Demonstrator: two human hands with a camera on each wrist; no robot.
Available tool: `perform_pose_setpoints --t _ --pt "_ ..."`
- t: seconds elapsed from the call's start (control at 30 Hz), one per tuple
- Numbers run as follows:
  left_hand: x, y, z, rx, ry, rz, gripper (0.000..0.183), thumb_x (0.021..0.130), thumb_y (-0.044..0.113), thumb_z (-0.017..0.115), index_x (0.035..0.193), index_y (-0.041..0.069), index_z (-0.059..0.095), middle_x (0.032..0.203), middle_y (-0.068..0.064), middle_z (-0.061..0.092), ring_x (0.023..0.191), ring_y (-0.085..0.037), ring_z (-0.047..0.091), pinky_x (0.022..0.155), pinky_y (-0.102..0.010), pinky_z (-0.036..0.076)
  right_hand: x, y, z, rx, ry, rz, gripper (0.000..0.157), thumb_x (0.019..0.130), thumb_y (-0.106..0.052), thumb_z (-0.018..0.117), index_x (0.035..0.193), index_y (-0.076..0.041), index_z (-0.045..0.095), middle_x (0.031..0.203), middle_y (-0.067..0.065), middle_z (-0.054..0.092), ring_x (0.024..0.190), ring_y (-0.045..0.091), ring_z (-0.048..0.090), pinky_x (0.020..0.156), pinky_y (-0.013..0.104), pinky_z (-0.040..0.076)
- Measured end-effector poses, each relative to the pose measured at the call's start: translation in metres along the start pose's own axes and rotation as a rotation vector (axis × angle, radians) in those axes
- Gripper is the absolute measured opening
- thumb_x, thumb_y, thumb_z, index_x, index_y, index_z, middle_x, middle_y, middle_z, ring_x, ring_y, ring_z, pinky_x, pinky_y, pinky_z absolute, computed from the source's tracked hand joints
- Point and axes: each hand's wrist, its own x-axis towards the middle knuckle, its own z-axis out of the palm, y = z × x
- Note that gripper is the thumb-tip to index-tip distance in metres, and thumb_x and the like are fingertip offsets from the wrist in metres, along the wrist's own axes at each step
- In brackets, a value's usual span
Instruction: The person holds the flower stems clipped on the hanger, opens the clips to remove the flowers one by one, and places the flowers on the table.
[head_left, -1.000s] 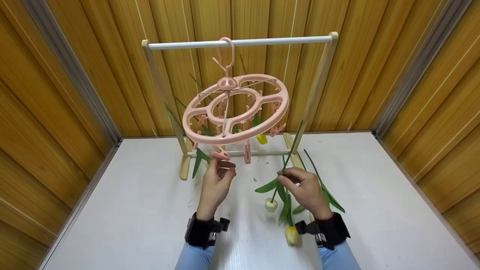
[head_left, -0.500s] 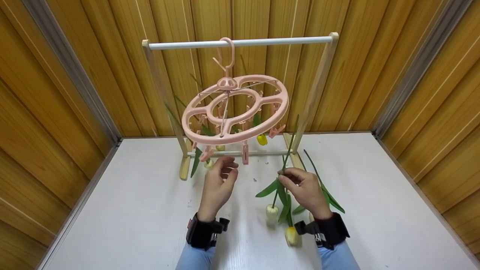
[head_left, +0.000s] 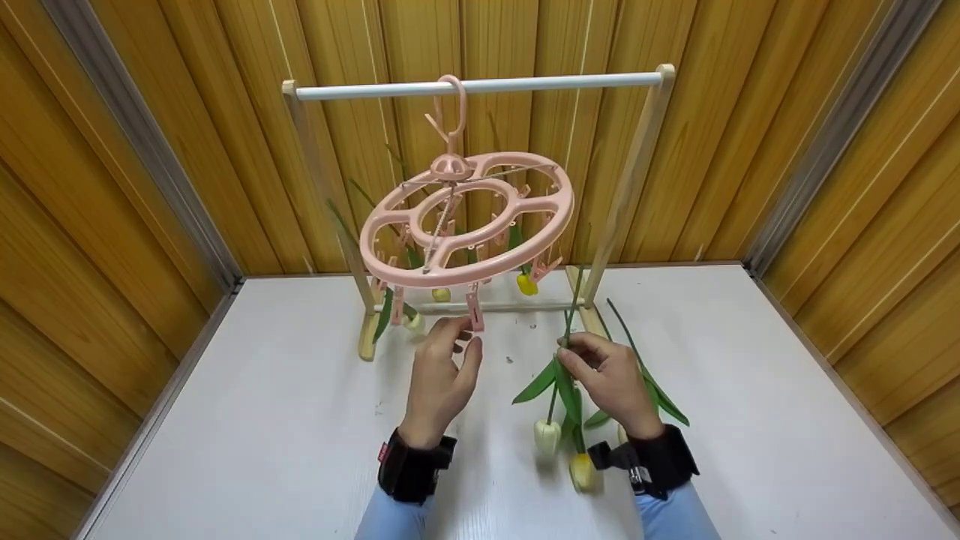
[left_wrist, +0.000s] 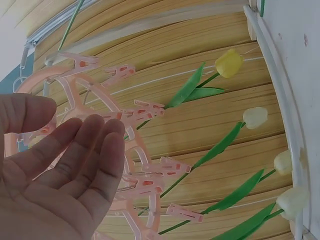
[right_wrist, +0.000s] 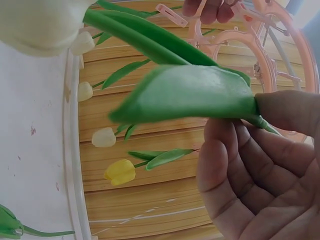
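A round pink clip hanger hangs from a white rod, its small clips dangling below. My left hand is at the hanger's front edge, fingertips at a pink clip; in the left wrist view, thumb and fingers stand apart. My right hand pinches the stem of an artificial white tulip, whose bloom points down and stem end up. Its green leaf fills much of the right wrist view. Several tulips hang bloom-down from clips, among them a yellow tulip and a white tulip.
A wooden stand with a white top rod carries the hanger. On the white table, a yellow-white tulip and other tulip stems lie under and beside the right hand. Wood-patterned panels enclose the table.
My left hand has left the front-left clip and moved right to the neighbouring one. The hanger has turned slightly. The right hand stays nearly still, while the held tulip's bloom has swung slightly lower.
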Motion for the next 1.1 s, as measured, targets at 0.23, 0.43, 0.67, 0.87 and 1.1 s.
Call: perform_pose_setpoints --t 0.23,0.43,0.67,0.87,1.1 --pt "-0.001 0.000 0.003 0.073 0.003 0.042 0.019 0.092 0.004 0.071 0.111 0.002 0.070 0.104 -0.011 0.070 0.092 -0.028 0.068 0.076 -0.040 0.057 0.001 0.004 0.001 0.021 0.000 0.033 0.012 0.097 -0.003 0.070 0.107 -0.003 0.076 0.083 0.006 0.073 0.065 0.010 0.063 0.063 0.020 0.051" --pt "-0.003 -0.001 0.005 0.151 -0.003 0.078 0.022 0.091 0.009 0.074 0.111 0.002 0.070 0.106 -0.011 0.070 0.097 -0.027 0.068 0.083 -0.043 0.057 0.002 0.012 0.003 0.008 0.001 0.049 0.013 0.096 -0.003 0.070 0.108 -0.001 0.076 0.079 0.006 0.071 0.063 0.010 0.060 0.061 0.021 0.048" --pt "-0.003 -0.002 0.006 0.180 -0.025 0.077 0.025 0.092 0.011 0.075 0.114 0.001 0.070 0.110 -0.013 0.070 0.102 -0.029 0.068 0.088 -0.044 0.057 0.002 0.015 0.001 0.007 -0.031 0.065 0.012 0.098 -0.005 0.070 0.107 -0.001 0.076 0.076 0.004 0.069 0.061 0.008 0.056 0.061 0.021 0.045" --pt "-0.003 -0.006 0.009 0.188 -0.032 0.073 0.023 0.092 0.010 0.074 0.113 0.000 0.070 0.107 -0.013 0.070 0.097 -0.027 0.067 0.084 -0.044 0.057 0.002 0.019 0.003 -0.034 -0.049 0.098 0.014 0.098 -0.006 0.069 0.109 0.000 0.075 0.078 0.004 0.069 0.062 0.007 0.057 0.061 0.022 0.046" --pt "-0.004 -0.011 0.014 0.192 -0.061 0.052 0.022 0.096 0.011 0.071 0.112 -0.004 0.070 0.105 -0.017 0.071 0.098 -0.031 0.068 0.085 -0.047 0.057 0.003 0.022 0.007 -0.081 -0.069 0.108 0.012 0.097 -0.006 0.070 0.106 -0.001 0.076 0.077 0.004 0.071 0.059 0.007 0.057 0.058 0.022 0.047"
